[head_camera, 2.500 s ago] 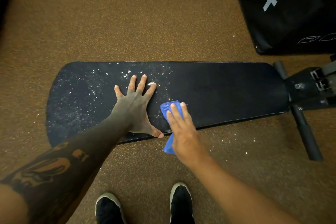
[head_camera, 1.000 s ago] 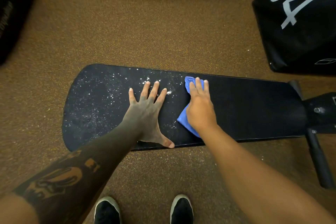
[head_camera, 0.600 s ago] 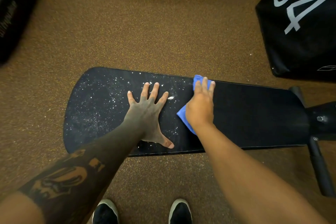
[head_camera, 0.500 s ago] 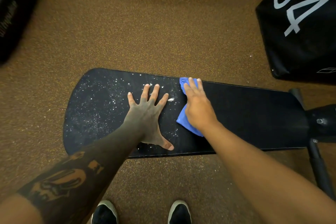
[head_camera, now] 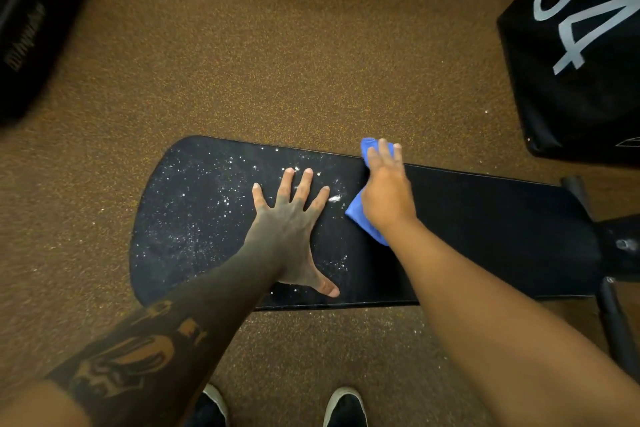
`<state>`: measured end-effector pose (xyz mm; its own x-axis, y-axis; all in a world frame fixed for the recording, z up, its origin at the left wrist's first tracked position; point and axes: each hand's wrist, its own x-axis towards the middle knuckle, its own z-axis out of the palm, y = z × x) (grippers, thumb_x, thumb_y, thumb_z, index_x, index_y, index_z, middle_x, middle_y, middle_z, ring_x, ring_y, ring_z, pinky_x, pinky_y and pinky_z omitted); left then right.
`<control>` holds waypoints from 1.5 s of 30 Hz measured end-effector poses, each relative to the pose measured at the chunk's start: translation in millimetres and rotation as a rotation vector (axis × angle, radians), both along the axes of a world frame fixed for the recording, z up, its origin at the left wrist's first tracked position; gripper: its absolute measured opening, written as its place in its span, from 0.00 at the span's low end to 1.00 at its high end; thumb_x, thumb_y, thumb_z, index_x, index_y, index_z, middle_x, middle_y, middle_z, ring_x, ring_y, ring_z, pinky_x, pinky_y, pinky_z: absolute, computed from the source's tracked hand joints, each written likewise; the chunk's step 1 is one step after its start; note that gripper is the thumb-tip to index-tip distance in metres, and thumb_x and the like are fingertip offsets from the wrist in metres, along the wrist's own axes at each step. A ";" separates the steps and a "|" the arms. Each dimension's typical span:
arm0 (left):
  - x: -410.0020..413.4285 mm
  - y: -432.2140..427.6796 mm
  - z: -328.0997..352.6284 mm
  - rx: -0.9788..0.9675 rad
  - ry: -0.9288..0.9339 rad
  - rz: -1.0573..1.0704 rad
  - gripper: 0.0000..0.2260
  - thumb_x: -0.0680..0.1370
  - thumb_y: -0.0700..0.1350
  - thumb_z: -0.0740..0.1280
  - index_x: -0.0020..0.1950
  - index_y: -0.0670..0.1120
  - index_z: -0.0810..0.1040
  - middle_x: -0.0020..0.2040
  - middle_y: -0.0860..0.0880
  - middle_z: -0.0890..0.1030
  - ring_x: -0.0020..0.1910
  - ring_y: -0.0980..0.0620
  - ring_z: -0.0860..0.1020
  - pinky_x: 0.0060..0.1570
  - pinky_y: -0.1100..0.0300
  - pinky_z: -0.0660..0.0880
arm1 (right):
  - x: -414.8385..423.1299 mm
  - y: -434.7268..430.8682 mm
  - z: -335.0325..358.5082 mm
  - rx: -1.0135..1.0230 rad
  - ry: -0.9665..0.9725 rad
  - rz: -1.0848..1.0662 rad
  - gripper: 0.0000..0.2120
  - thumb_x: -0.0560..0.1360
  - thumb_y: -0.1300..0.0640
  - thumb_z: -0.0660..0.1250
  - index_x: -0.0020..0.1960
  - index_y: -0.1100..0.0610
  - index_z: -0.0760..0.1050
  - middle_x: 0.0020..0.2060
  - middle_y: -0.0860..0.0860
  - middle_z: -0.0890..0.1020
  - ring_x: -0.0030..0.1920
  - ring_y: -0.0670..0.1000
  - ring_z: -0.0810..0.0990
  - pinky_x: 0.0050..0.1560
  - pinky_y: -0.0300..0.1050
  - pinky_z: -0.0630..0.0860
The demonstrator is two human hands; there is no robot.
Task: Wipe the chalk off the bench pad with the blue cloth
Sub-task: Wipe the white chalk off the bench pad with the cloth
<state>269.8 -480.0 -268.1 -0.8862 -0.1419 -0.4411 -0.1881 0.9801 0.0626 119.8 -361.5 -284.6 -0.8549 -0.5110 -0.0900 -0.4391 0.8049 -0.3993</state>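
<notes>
The black bench pad [head_camera: 485,218] lies across the floor in front of me. White chalk specks [head_camera: 194,204] cover its rounded left half, and the right half looks dark and clean. My left hand [head_camera: 291,225] rests flat on the pad with fingers spread, among the chalk. My right hand [head_camera: 386,191] presses the blue cloth [head_camera: 358,211] onto the pad near its far edge, just right of the left hand. The cloth pokes out past my fingertips and below my palm; the rest is hidden under the hand.
Brown speckled floor surrounds the bench. A large black padded box [head_camera: 581,55] with white numerals stands at the upper right. The bench's black frame and bar [head_camera: 616,315] stick out at the right. Another dark object [head_camera: 31,21] sits at the upper left. My shoes [head_camera: 343,407] are below.
My right hand has slid the cloth from the pad's near edge up to its far edge, with small sideways strokes. My left hand has stayed flat in place.
</notes>
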 end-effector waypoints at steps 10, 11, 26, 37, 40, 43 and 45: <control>1.8 -0.4 -0.9 -0.001 0.022 0.002 0.75 0.45 0.87 0.56 0.79 0.47 0.31 0.80 0.44 0.32 0.78 0.39 0.32 0.70 0.24 0.47 | 24.5 -5.8 0.5 -0.045 0.005 0.075 0.32 0.73 0.75 0.52 0.75 0.58 0.58 0.78 0.52 0.52 0.77 0.53 0.43 0.70 0.52 0.62; 2.3 -0.5 -1.0 -0.004 0.024 0.002 0.75 0.45 0.87 0.55 0.79 0.46 0.32 0.80 0.44 0.32 0.78 0.39 0.32 0.70 0.25 0.47 | 33.9 -4.2 -1.3 -0.073 -0.001 0.183 0.32 0.73 0.75 0.52 0.75 0.58 0.59 0.78 0.52 0.53 0.77 0.53 0.43 0.71 0.51 0.61; 27.3 -27.0 10.4 -0.002 0.054 0.162 0.68 0.48 0.86 0.57 0.79 0.55 0.38 0.81 0.44 0.40 0.79 0.39 0.39 0.71 0.25 0.49 | 38.2 28.0 -3.6 -0.084 -0.013 0.194 0.31 0.73 0.75 0.54 0.74 0.58 0.62 0.77 0.51 0.56 0.77 0.53 0.45 0.69 0.52 0.64; 34.1 -33.9 6.3 0.012 0.032 0.160 0.66 0.50 0.86 0.58 0.79 0.58 0.37 0.81 0.45 0.39 0.79 0.40 0.37 0.71 0.26 0.50 | 40.7 11.4 -4.6 -0.096 -0.022 0.172 0.30 0.74 0.75 0.53 0.73 0.58 0.63 0.77 0.51 0.57 0.77 0.53 0.47 0.69 0.51 0.64; 35.0 -33.5 5.3 0.013 0.025 0.161 0.66 0.50 0.86 0.58 0.79 0.58 0.36 0.81 0.45 0.38 0.79 0.40 0.36 0.71 0.26 0.49 | 66.2 -2.1 -5.4 -0.143 -0.015 0.212 0.30 0.73 0.76 0.54 0.72 0.60 0.65 0.76 0.54 0.59 0.77 0.55 0.49 0.70 0.53 0.64; 35.4 -33.4 5.4 0.006 0.029 0.158 0.66 0.51 0.86 0.57 0.80 0.57 0.37 0.81 0.45 0.37 0.79 0.40 0.36 0.72 0.26 0.49 | 75.8 5.0 -9.8 -0.101 -0.019 0.482 0.31 0.73 0.74 0.54 0.74 0.57 0.63 0.77 0.50 0.57 0.77 0.51 0.46 0.70 0.52 0.63; 35.4 -33.3 5.2 0.013 0.031 0.163 0.66 0.50 0.86 0.57 0.80 0.57 0.37 0.81 0.45 0.38 0.79 0.40 0.36 0.71 0.27 0.49 | 56.7 -0.3 -8.2 -0.116 -0.030 0.309 0.30 0.74 0.74 0.52 0.74 0.57 0.62 0.77 0.50 0.56 0.77 0.52 0.46 0.72 0.55 0.62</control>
